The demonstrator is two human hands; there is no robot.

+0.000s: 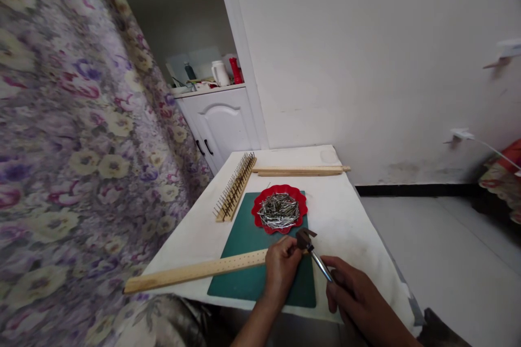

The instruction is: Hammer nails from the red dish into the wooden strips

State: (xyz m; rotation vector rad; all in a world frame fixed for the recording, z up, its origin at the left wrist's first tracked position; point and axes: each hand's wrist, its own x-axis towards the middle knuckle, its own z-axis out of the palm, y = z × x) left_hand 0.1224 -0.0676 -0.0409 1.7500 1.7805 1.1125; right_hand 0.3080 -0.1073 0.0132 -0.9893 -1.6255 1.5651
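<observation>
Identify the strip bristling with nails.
The wooden strip left of the red dish; the back strips and the drilled strip under the left hand show no nail rows.

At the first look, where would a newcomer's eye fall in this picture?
The red dish heaped with nails stands out first, toward the far end of the green mat. Nearer, the right hand grips a hammer, its head close to the left hand. A flowered curtain fills the left side.

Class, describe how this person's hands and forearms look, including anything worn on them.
The left hand and right hand are bare, without gloves. No sleeve, watch or bracelet shows on either visible forearm; small rings cannot be ruled out.
</observation>
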